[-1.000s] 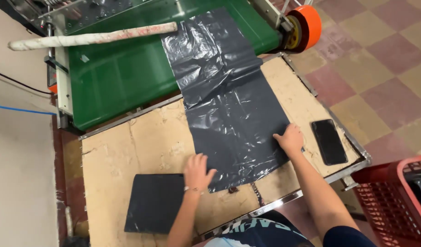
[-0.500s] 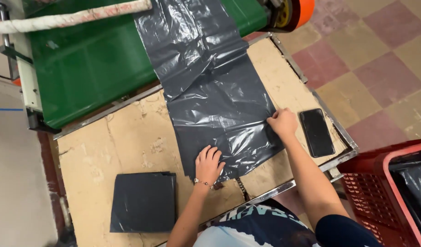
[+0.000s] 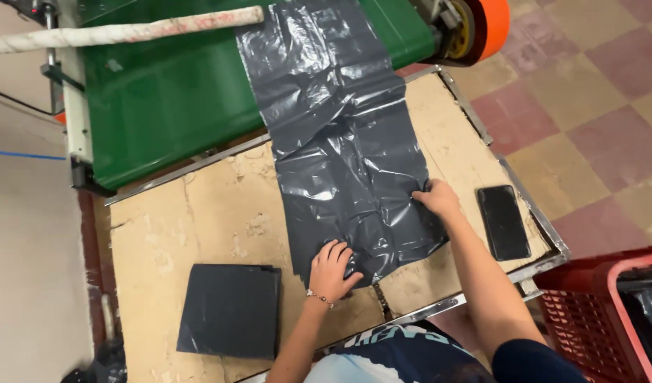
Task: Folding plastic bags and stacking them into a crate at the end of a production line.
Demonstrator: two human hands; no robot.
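A long dark grey plastic bag lies from the green conveyor belt down onto a worn wooden table. My left hand presses on the bag's near left corner, fingers spread. At the bag's right edge my right hand pinches the plastic. A folded stack of dark bags lies on the table to the left of my left hand.
A black phone lies on the table's right side. A red plastic basket stands at the lower right on the tiled floor. An orange roll sits at the conveyor's right end, and a white roller crosses above the belt.
The camera view has shifted a little. My left hand slid rightward along the bag's near edge, and my right hand moved up its right edge.
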